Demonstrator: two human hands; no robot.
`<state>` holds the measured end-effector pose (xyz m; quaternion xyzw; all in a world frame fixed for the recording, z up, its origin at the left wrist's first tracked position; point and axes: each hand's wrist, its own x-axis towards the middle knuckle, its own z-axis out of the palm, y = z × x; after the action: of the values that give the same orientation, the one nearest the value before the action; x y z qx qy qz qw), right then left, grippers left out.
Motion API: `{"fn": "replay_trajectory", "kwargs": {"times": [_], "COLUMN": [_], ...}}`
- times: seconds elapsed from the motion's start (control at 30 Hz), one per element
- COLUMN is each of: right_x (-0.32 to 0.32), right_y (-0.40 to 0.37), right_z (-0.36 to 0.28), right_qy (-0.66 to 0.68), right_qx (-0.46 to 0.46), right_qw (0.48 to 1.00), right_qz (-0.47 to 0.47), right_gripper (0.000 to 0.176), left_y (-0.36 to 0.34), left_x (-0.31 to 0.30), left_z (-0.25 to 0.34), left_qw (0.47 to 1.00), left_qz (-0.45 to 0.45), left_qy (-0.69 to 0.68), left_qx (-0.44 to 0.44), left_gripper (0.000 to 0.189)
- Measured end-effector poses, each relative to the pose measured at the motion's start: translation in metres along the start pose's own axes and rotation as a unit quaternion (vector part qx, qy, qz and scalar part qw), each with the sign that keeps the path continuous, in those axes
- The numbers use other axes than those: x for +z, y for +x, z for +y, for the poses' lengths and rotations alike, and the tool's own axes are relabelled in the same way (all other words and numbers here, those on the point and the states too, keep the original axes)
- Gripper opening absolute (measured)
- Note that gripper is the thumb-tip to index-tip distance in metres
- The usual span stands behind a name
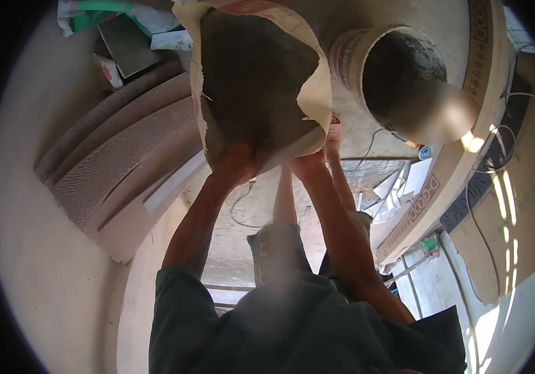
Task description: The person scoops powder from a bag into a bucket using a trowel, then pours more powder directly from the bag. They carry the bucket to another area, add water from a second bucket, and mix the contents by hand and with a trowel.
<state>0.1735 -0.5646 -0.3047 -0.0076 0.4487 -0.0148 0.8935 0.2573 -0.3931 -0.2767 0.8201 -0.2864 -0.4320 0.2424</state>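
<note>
A grey concrete floor [436, 25] lies below. The left hand [233, 163] and right hand [308, 165] each clasp the near edge of a torn beige paper sack [318, 87] of grey powder, beside 1 stained round bucket [398, 75].

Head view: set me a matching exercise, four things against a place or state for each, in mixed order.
Things:
1 sack
2 bucket
3 tiles
4 cable

Places or states:
A stacked at the left
B round, dark inside, right of the sack
C thin, looped on the floor
D torn open, gripped by the left hand and right hand

Pairs: 1-D; 2-B; 3-A; 4-C
</note>
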Motion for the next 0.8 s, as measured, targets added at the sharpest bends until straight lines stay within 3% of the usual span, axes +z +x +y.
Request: {"fn": "replay_trajectory", "kwargs": {"times": [0.07, 0.13, 0.23, 0.27, 0.3, 0.33, 0.43, 0.47, 0.53, 0.57, 0.73, 0.8], "right_x": [0.03, -0.013, -0.038, -0.061, -0.062, -0.06, -0.093, -0.091, -0.08, -0.074, -0.041, -0.039], "right_y": [-0.018, -0.013, -0.006, -0.001, -0.003, -0.001, 0.018, 0.017, 0.025, 0.027, 0.037, 0.03], "right_z": [-0.022, -0.054, -0.126, -0.153, -0.175, -0.188, -0.181, -0.173, -0.143, -0.129, -0.065, -0.067], "right_qy": [-0.137, -0.126, 0.063, 0.044, -0.118, -0.097, -0.173, -0.119, -0.078, -0.058, 0.056, 0.069], "right_qx": [0.031, 0.084, -0.139, -0.188, -0.232, -0.224, -0.221, -0.216, -0.219, -0.225, -0.258, -0.242], "right_qw": [0.989, 0.982, 0.957, 0.962, 0.964, 0.967, 0.943, 0.953, 0.964, 0.967, 0.954, 0.955], "right_qz": [0.049, 0.112, 0.245, 0.194, 0.055, 0.068, 0.178, 0.179, 0.131, 0.107, 0.143, 0.159], "right_gripper": [0.058, 0.071, 0.096, 0.102, 0.103, 0.095, 0.083, 0.077, 0.079, 0.08, 0.101, 0.104], "left_y": [0.005, 0.009, 0.006, 0.004, 0.005, 0.006, -0.001, -0.004, -0.012, -0.016, -0.042, -0.055], "left_x": [-0.01, -0.018, -0.019, -0.02, -0.021, -0.021, -0.035, -0.034, -0.033, -0.036, -0.065, -0.078], "left_z": [0.009, 0.012, 0.005, 0.001, -0.001, -0.001, 0.031, 0.031, 0.03, 0.036, 0.069, 0.083], "left_qw": [0.997, 0.993, 0.999, 0.999, 0.998, 0.998, 0.983, 0.981, 0.975, 0.967, 0.897, 0.903], "left_qz": [-0.01, -0.049, -0.02, -0.034, -0.049, -0.063, 0.043, 0.063, 0.096, 0.091, 0.117, 0.144], "left_qy": [-0.07, -0.091, -0.039, -0.031, -0.024, -0.019, -0.158, -0.171, -0.193, -0.22, -0.339, -0.326], "left_qx": [-0.041, -0.063, 0.019, 0.015, 0.013, 0.011, -0.082, -0.073, -0.051, -0.094, -0.257, -0.24], "left_gripper": [0.031, 0.032, 0.033, 0.033, 0.034, 0.034, 0.031, 0.032, 0.032, 0.032, 0.033, 0.033]}}
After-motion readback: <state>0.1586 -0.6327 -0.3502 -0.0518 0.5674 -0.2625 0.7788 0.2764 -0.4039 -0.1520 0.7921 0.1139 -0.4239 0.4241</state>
